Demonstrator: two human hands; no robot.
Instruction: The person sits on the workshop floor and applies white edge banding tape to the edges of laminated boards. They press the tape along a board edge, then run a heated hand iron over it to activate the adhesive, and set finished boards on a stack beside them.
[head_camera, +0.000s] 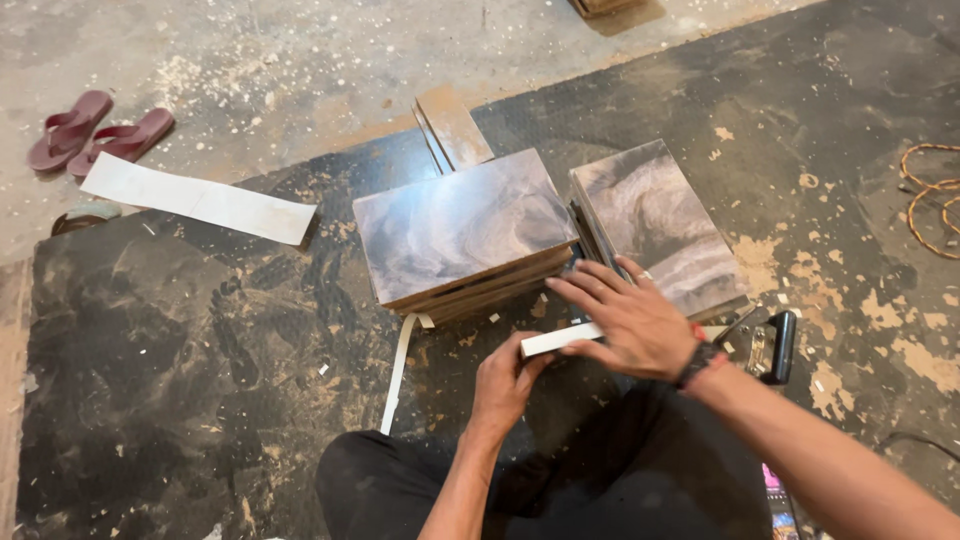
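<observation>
My left hand (505, 378) grips the near end of a thin white-edged board strip (556, 340) that lies flat in front of me. On top of the strip rests my right hand (628, 318), fingers spread, pressing it down. Just beyond the hands stands a stack of boards with a dark swirled laminate face (460, 225). A second laminated board stack (655, 222) lies to its right, with my right fingertips at its near edge. A thin white edge-band strip (397, 375) trails down from the first stack.
A black-handled hand tool (770, 345) lies right of my right wrist. A long white strip (200, 200) and two maroon sandals (95, 130) are at the far left. A coiled orange cord (930, 195) is at the right edge. Sawdust covers the dark rubber mat (180, 350).
</observation>
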